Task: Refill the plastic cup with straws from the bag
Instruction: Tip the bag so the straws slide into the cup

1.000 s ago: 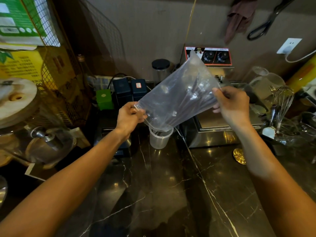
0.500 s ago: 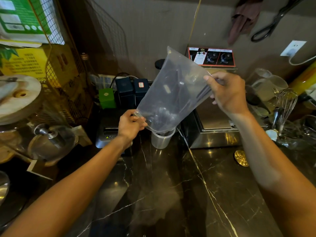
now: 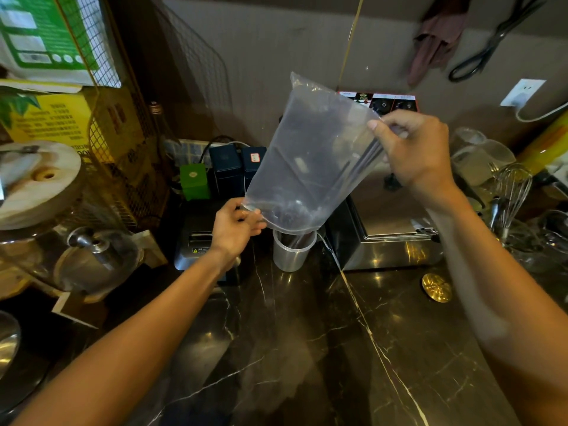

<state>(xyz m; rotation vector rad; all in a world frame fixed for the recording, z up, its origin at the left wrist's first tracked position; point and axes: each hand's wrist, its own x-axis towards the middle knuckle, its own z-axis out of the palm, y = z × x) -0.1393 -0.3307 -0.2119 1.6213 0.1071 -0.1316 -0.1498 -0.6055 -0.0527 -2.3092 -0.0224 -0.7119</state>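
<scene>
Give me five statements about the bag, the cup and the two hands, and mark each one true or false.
1. The left hand pinches the lower corner of the plastic bag. True.
2. The right hand rests flat on the counter. False: it grips the bag's upper edge in the air.
3. The bag is tilted, its low end over the plastic cup. True.
4. The cup lies on its side. False: it stands upright on the dark counter.
5. The dark straws are a full bunch in the cup. False: they show inside the bag.
</scene>
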